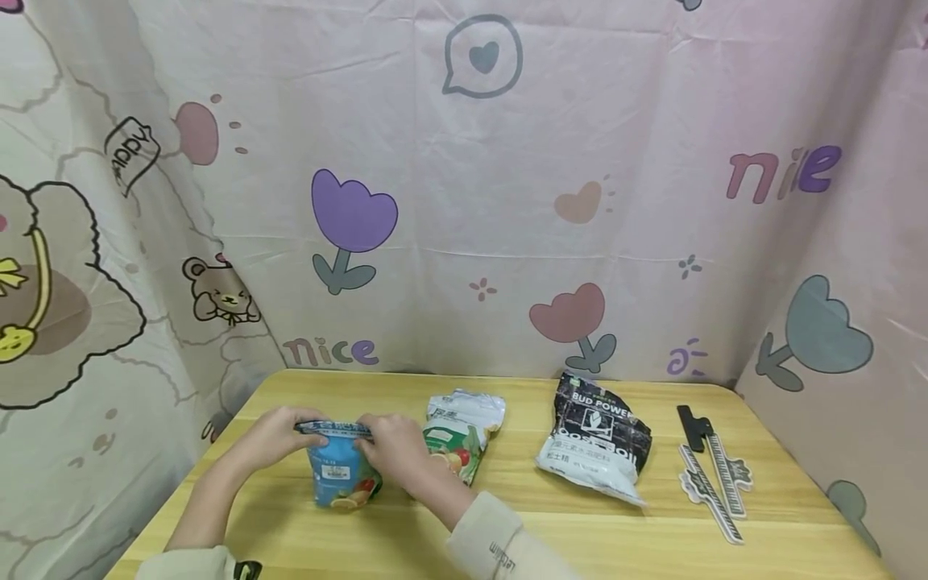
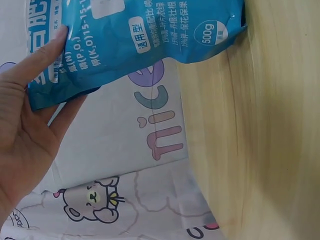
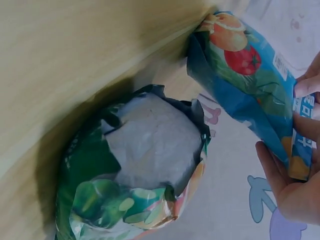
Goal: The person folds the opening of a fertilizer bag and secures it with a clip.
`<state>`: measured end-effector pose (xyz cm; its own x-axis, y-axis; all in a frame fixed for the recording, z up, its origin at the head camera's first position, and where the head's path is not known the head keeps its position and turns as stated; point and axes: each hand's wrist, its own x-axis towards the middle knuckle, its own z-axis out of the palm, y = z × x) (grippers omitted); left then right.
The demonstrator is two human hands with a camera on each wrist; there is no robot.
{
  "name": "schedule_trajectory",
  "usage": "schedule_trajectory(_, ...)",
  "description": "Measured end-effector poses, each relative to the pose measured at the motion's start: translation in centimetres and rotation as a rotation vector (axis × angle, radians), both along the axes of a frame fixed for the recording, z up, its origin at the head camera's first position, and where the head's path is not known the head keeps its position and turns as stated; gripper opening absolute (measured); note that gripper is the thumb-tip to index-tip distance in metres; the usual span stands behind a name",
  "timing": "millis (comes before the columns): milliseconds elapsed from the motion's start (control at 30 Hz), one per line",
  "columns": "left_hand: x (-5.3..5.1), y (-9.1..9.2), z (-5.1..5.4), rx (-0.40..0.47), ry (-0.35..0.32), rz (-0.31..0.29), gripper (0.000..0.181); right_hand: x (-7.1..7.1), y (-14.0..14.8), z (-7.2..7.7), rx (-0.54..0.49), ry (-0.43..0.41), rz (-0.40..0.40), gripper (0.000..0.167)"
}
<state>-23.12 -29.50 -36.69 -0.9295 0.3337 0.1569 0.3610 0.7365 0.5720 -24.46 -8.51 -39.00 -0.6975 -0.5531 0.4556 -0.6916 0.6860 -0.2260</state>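
A blue fertilizer bag printed with fruit stands upright on the table, its top edge folded over. My left hand pinches the fold at its left end, with the thumb in front and fingers behind in the left wrist view. At the right end of the same fold, my right hand grips the bag. The blue bag appears tilted in the right wrist view. Just right of the hands lies a green-and-white bag with vegetable pictures, partly hidden by the right hand and forearm.
On the wooden table, a black-and-white bag lies right of centre. Farther right are a black clip and ruler-patterned strips with decorated ends. A printed curtain hangs behind the table and along both sides.
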Motion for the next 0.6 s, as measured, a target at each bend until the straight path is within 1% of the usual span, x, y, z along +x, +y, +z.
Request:
schedule_trajectory(233,-0.1,0.1,-0.5,0.015,0.007,-0.001,0.020,0.4,-0.2,-0.2,-0.013,0.002,-0.074,0.018)
schedule_trajectory(333,-0.1,0.1,-0.7,0.007,0.009,0.014,0.017,0.5,-0.3,-0.3,-0.026,0.022,-0.083,0.016)
schedule_trajectory(467,0.0,0.5,-0.3,-0.026,0.019,0.039,0.016,0.4,-0.3,-0.1,-0.030,0.033,-0.081,0.015)
schedule_trajectory(533,0.2,0.9,0.0,-0.065,0.047,0.042,0.016,0.4,-0.3,0.1,-0.010,0.040,-0.075,0.016)
schedule_trajectory(600,0.4,1.4,0.2,-0.092,0.075,0.035,0.015,0.3,-0.4,0.3,0.009,0.066,-0.062,0.017)
